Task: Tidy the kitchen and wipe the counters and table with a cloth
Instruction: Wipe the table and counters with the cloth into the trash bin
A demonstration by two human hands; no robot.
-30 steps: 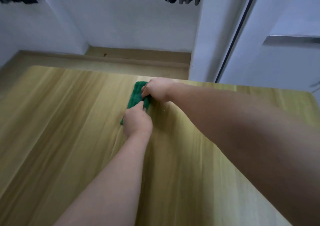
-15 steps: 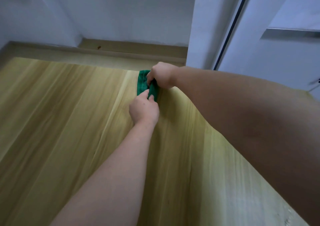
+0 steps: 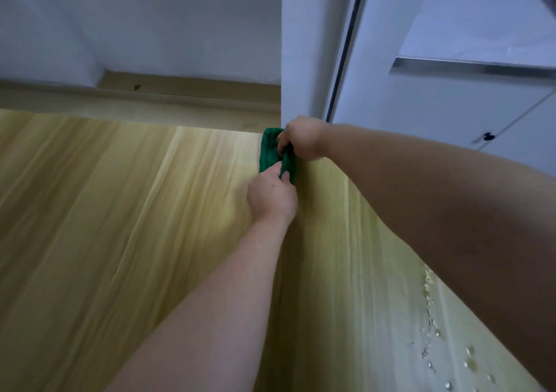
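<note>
The table (image 3: 105, 241), light wood, fills most of the view, w/ a strip of floor (image 3: 180, 103) beyond its far edge. Behind is a white wall (image 3: 165, 30), and at right a white cabinet (image 3: 436, 106). Both bare forearms reach over the table toward its far edge. The right hand (image 3: 304, 140) is at that edge, fingers curled, gripping the far end of the cloth (image 3: 268, 151). The left hand (image 3: 272, 197) is just nearer, thumb and fingers pinching the near end of the same cloth. The cloth is green, folded narrow, at the far edge of the table between the 2 hands; if it lies flat or is partly lifted I cannot tell. Water drops (image 3: 433, 331) sit on the table near its right edge, well apart from the cloth. A small black knob (image 3: 487, 136) is on the cabinet.
</note>
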